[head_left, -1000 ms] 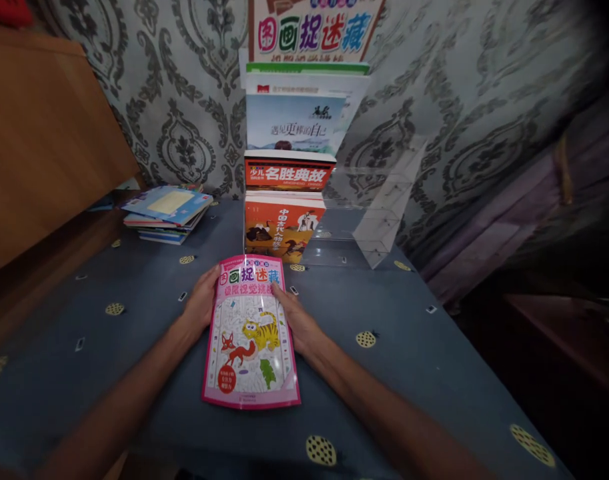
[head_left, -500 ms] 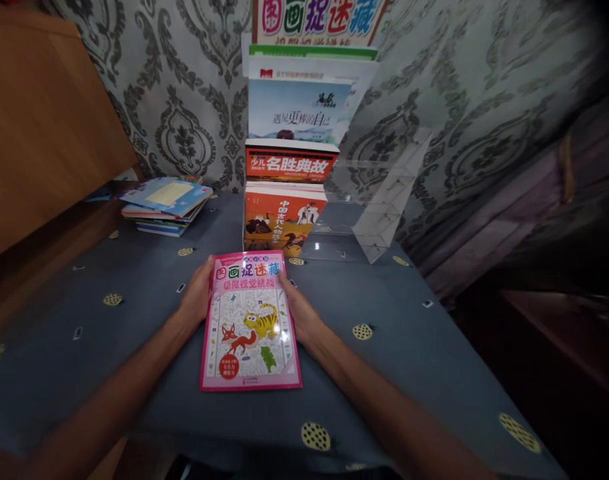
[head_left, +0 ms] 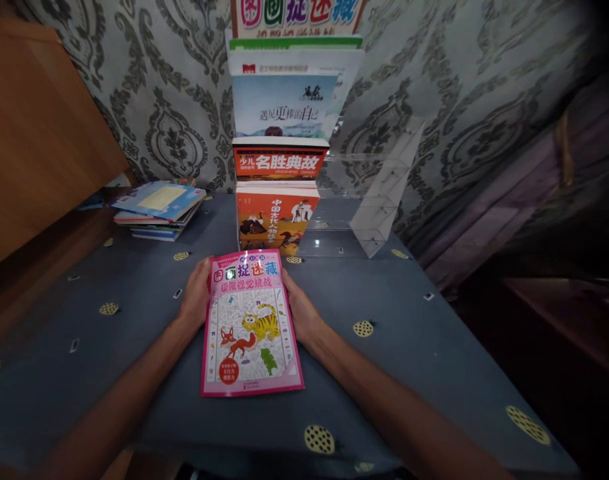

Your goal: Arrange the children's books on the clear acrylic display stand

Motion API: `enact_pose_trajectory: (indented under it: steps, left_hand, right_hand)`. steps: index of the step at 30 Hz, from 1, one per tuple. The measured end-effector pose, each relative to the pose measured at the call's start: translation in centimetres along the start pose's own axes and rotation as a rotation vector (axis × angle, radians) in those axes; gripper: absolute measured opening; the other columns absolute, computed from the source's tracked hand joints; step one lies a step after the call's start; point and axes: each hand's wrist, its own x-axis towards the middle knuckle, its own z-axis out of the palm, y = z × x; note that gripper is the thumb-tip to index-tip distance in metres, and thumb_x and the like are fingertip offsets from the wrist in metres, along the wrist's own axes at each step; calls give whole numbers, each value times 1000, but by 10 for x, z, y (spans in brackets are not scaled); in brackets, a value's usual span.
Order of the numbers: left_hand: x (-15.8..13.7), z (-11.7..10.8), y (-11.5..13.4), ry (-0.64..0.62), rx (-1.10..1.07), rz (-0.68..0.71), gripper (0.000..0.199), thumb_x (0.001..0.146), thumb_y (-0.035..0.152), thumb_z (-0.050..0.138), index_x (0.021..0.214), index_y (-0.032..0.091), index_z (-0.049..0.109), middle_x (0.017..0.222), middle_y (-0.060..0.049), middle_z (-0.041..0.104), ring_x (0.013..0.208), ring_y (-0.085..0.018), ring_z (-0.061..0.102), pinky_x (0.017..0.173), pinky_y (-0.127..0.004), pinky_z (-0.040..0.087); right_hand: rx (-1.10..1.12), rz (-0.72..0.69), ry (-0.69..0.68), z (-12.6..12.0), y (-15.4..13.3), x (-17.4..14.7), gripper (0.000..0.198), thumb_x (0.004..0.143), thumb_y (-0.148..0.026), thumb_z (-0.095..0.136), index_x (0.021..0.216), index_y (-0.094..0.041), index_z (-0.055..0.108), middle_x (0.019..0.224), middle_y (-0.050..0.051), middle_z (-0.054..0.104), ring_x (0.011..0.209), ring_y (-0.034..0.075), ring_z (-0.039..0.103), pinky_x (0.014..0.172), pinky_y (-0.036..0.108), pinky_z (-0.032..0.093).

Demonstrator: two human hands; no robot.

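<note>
A pink-bordered picture book (head_left: 251, 327) faces me, its cover showing a red fox, a yellow striped cat and a green leaf. My left hand (head_left: 198, 293) grips its upper left edge, and my right hand (head_left: 301, 308) grips its upper right edge. Most fingers are hidden beside or under the book. Just beyond it stands a clear acrylic rack (head_left: 377, 200) with tiers. Its left side holds an orange book (head_left: 271, 217) in front, a red-orange book (head_left: 281, 162) behind that, then a pale blue book (head_left: 284, 100) and others higher up.
To the left, near the wooden cabinet (head_left: 44, 113), lies a loose stack of books (head_left: 159, 203). A blue-grey cloth with pineapple prints covers the table (head_left: 399, 400). Patterned wallpaper (head_left: 179, 87) is behind, and a curtain (head_left: 509, 213) hangs at the right.
The view has shifted slightly, so the rack and stack appear a little further left. Both hands keep hold of the picture book, which stays in nearly the same place in view.
</note>
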Motion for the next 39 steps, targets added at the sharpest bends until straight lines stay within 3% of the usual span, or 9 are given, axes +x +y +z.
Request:
enact_pose_trajectory:
  steps: [4, 8, 17, 32, 39]
  left_hand:
    - [-8, 6, -2, 138, 355, 236, 31, 94, 45, 57, 119, 25, 57, 115, -3, 69, 115, -22, 62, 98, -32, 50]
    - [-10, 7, -6, 83, 677, 444, 45, 96, 46, 49, 133, 21, 46, 138, -11, 55, 130, -24, 51, 115, -42, 36]
    - [-10, 9, -11, 20, 910, 645, 40, 98, 42, 41, 130, 19, 48, 130, -14, 57, 125, -26, 53, 112, -49, 39]
    - [-10, 8, -9, -65, 984, 520, 46, 101, 44, 37, 136, 17, 46, 141, -16, 53, 136, -27, 46, 117, -54, 34]
    - [-10, 5, -7, -71, 1030, 483, 47, 101, 45, 37, 139, 19, 45, 148, -15, 49, 143, -28, 40, 119, -56, 31]
  right_hand:
    - [144, 73, -20, 1, -2, 1, 64, 95, -70, 38, 116, -16, 66, 106, 13, 77, 102, 30, 72, 97, 53, 52]
    - [311, 160, -27, 4, -6, 3, 66, 101, -64, 24, 123, -14, 63, 107, 14, 76, 97, 28, 74, 98, 54, 52]
    - [381, 199, 25, 7, -7, 9, 63, 101, -63, 31, 124, -13, 63, 106, 14, 77, 98, 28, 74, 98, 54, 52]
    - [382, 209, 124, 6, -13, -3, 57, 88, -59, 65, 122, -13, 66, 114, 15, 75, 109, 32, 71, 104, 52, 49]
    - [366, 224, 137, 2, -10, 0, 63, 84, -62, 68, 122, -11, 66, 116, 16, 75, 114, 32, 69, 108, 51, 45]
